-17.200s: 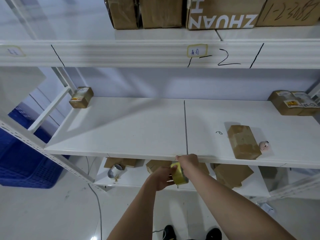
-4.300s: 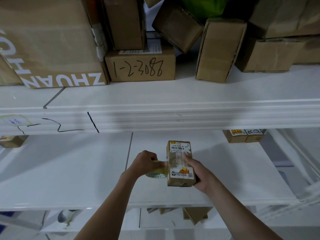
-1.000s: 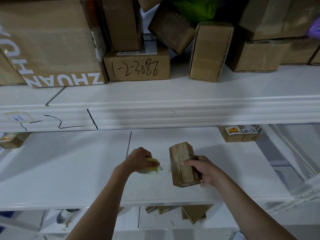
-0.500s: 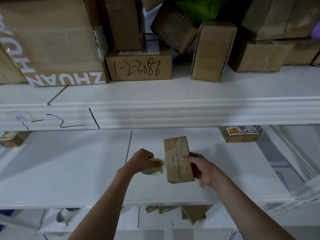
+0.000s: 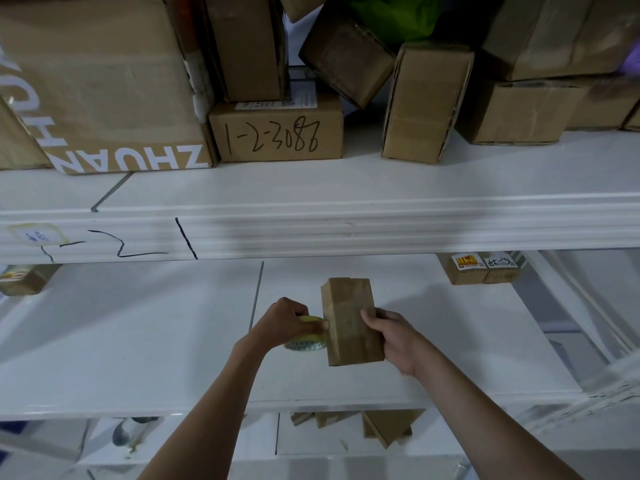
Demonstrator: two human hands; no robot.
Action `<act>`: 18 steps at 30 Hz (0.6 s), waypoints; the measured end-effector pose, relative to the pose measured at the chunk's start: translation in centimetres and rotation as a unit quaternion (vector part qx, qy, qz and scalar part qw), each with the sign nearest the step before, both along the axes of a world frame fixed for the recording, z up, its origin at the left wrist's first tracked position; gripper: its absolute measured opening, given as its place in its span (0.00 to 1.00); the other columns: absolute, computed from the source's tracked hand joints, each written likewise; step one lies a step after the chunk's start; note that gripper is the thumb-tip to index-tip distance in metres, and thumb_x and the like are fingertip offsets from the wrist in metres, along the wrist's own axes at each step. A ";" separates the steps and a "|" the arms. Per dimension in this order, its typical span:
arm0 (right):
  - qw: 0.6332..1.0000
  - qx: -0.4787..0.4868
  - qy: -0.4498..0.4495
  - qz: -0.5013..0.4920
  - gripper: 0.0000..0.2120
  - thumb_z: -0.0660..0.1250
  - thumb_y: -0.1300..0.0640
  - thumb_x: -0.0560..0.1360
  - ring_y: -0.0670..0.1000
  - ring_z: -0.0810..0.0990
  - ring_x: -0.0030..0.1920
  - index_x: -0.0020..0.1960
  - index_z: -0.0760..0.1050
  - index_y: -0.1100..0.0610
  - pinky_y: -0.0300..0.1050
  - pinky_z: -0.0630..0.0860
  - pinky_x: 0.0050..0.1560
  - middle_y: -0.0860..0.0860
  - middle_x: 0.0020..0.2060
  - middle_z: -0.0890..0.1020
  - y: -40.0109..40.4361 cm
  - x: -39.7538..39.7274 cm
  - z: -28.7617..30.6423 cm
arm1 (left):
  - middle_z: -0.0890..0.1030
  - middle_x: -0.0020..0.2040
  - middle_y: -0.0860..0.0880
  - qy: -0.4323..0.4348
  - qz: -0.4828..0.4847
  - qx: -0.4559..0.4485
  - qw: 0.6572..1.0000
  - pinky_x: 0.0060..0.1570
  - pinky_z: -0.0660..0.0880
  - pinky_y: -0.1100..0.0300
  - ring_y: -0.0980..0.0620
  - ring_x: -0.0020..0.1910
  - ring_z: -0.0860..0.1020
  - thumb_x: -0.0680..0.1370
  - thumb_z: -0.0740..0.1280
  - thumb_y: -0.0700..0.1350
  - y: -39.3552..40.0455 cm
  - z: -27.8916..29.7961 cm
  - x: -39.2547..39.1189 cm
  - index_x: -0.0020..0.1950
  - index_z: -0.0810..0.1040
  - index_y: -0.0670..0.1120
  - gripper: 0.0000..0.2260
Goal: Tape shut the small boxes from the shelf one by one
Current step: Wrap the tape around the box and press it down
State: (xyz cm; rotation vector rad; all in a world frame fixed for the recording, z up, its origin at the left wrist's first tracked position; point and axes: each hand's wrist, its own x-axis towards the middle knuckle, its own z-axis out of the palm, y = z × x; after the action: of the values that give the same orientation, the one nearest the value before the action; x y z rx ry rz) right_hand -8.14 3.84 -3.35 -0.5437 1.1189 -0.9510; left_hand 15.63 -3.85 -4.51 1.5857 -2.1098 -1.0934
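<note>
Filling the whole frame: a white shelving unit (image 5: 346,223), its front rail running across the middle, marked with black pen strokes and a small label at 9 o'clock. Crowding the upper shelf from 10 to 2 o'clock: cardboard cartons, the biggest a carton printed ZHUAN (image 5: 100,81) sitting at 10 o'clock, just beside it a carton with handwritten numbers (image 5: 277,131) at 11 o'clock, an upright carton (image 5: 424,105) at 1 o'clock, something green (image 5: 394,15) showing behind at 12 o'clock. Lying on the middle shelf board (image 5: 121,341): a pair of labelled small boxes (image 5: 483,268) at 3 o'clock under the rail, one more little box (image 5: 24,278) at 9 o'clock, both well apart from the hands. Being held upright over the centre of that board, slightly toward 5 o'clock: the small box (image 5: 348,323), plain side facing the camera. Gripping its right-hand edge: the right hand (image 5: 394,337), fingers curled round onto the front face. Closing round a yellow tape roll (image 5: 306,336) at the box's 9 o'clock: the left hand (image 5: 289,323), thumb tip touching the box's left edge, roll pressed just against it. Showing on the lower shelf at 6 o'clock: more brown cardboard pieces (image 5: 381,427), blurred.
</note>
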 end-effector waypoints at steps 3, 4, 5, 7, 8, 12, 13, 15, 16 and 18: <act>0.998 0.021 0.050 -0.027 0.19 0.66 0.52 0.81 0.58 0.83 0.58 0.67 0.75 0.61 0.57 0.81 0.55 0.58 0.61 0.83 -0.1 0.3 -0.7 | 0.73 0.28 0.51 -0.003 0.007 -0.010 1.000 0.33 0.69 0.59 0.55 0.29 0.72 0.64 0.77 0.67 0.1 0.4 -0.6 0.29 0.76 0.45 0.25; 0.997 0.029 0.069 -0.010 0.22 0.68 0.47 0.79 0.58 0.82 0.59 0.67 0.75 0.60 0.58 0.81 0.57 0.57 0.61 0.82 -0.1 0.6 -0.8 | 0.75 0.29 0.50 -0.018 0.006 -0.023 1.000 0.34 0.71 0.57 0.54 0.31 0.75 0.65 0.77 0.66 0.1 0.6 -0.9 0.32 0.78 0.45 0.25; 0.994 0.036 0.098 0.018 0.27 0.70 0.41 0.76 0.58 0.81 0.60 0.67 0.75 0.58 0.58 0.80 0.58 0.56 0.60 0.82 0.0 0.8 -0.8 | 0.78 0.31 0.50 -0.037 0.002 -0.038 0.999 0.35 0.73 0.57 0.53 0.32 0.77 0.65 0.76 0.66 0.1 0.7 -1.2 0.33 0.80 0.46 0.23; 0.981 0.042 0.175 0.067 0.37 0.74 0.32 0.66 0.56 0.81 0.60 0.65 0.74 0.54 0.57 0.79 0.61 0.53 0.59 0.82 0.1 1.4 -0.7 | 0.80 0.33 0.52 -0.067 -0.011 -0.061 0.996 0.38 0.76 0.57 0.52 0.35 0.79 0.68 0.76 0.64 0.2 0.9 -1.8 0.36 0.81 0.48 0.19; 0.975 0.043 0.208 0.073 0.39 0.76 0.31 0.63 0.55 0.80 0.60 0.65 0.74 0.54 0.56 0.78 0.62 0.52 0.59 0.82 0.1 1.7 -0.8 | 0.79 0.34 0.52 -0.077 -0.017 -0.069 0.994 0.38 0.77 0.58 0.52 0.36 0.80 0.69 0.76 0.61 0.2 0.9 -2.1 0.37 0.81 0.49 0.17; 0.967 0.046 0.247 0.038 0.30 0.80 0.42 0.66 0.54 0.80 0.56 0.61 0.76 0.54 0.55 0.79 0.60 0.51 0.55 0.82 -0.4 2.1 -1.5 | 0.78 0.32 0.52 -0.085 -0.024 -0.066 0.994 0.37 0.74 0.61 0.53 0.35 0.78 0.73 0.74 0.56 0.5 0.5 -2.6 0.36 0.79 0.48 0.14; 0.966 0.047 0.254 0.031 0.27 0.80 0.43 0.66 0.54 0.81 0.55 0.59 0.76 0.54 0.55 0.80 0.59 0.52 0.54 0.83 -0.5 1.9 -1.5 | 0.77 0.32 0.51 -0.060 -0.021 -0.048 0.997 0.36 0.73 0.61 0.53 0.33 0.76 0.74 0.73 0.57 0.5 0.3 -2.4 0.35 0.79 0.45 0.17; 0.963 0.051 0.265 0.014 0.23 0.80 0.45 0.66 0.54 0.83 0.51 0.55 0.78 0.55 0.52 0.82 0.53 0.52 0.51 0.85 -0.6 1.2 -1.5 | 0.75 0.30 0.50 0.000 -0.026 -0.005 1.000 0.35 0.69 0.59 0.54 0.30 0.71 0.77 0.71 0.56 0.5 0.4 -1.7 0.33 0.78 0.42 0.20; 0.962 0.053 0.267 0.007 0.23 0.80 0.45 0.65 0.54 0.84 0.50 0.54 0.79 0.55 0.50 0.82 0.49 0.53 0.49 0.85 -0.6 0.8 -1.6 | 0.74 0.29 0.52 0.021 -0.037 0.011 0.999 0.34 0.67 0.60 0.56 0.29 0.70 0.77 0.71 0.56 0.4 0.5 -1.2 0.32 0.79 0.44 0.19; 0.961 0.056 0.272 0.006 0.23 0.81 0.45 0.64 0.53 0.85 0.47 0.52 0.81 0.56 0.47 0.82 0.42 0.52 0.45 0.87 -0.5 0.2 -1.7 | 0.75 0.27 0.57 0.033 -0.070 0.029 0.997 0.34 0.67 0.63 0.59 0.29 0.70 0.77 0.72 0.54 0.0 1.0 -0.3 0.31 0.80 0.53 0.15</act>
State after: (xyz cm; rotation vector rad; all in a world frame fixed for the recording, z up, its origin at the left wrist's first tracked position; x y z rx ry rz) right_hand -7.97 3.37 -5.01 -0.7430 1.6479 -0.7368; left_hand 15.30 -3.86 -3.53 1.4247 -2.1916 -1.2433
